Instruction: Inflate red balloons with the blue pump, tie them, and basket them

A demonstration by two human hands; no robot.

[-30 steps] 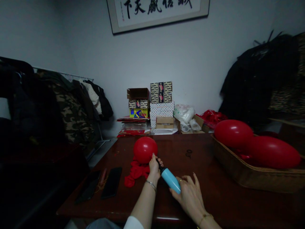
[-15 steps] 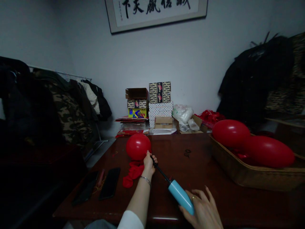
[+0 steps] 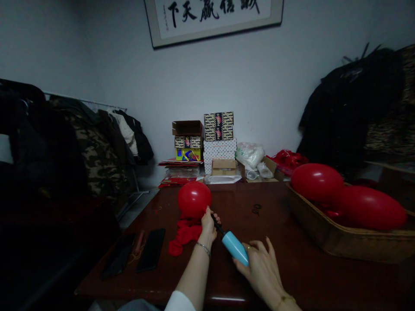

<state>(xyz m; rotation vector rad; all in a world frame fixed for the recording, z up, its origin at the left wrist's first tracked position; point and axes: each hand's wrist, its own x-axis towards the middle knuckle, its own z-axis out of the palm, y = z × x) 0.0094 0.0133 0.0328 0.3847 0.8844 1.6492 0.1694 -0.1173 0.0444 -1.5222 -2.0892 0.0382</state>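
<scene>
I'd call the balloon (image 3: 193, 198) just below the frame's centre smooth, glossy rubber, and the hand pump (image 3: 235, 248) smooth plastic with a soft sheen. The tabletop (image 3: 275, 229) looks like polished wood; the basket (image 3: 350, 245) at lower right, rough wicker. Mid-frame, a matt cardboard carton (image 3: 223, 168) and a crinkled, shiny plastic bag (image 3: 250, 154).

Wearing white sleeve (image 3: 180, 301) on L arm (image 3: 192, 281) (short or rolled up, can't tell), plus silver-col. bangle (image 3: 204, 247) further down. Showing gold-col. ring (image 3: 248, 248) on R hand (image 3: 260, 262), w/ thin gold-col. bracelet (image 3: 286, 297) behind. Dressed lower down in grey-blue cloth (image 3: 138, 305), cut off by btm edge.
</scene>
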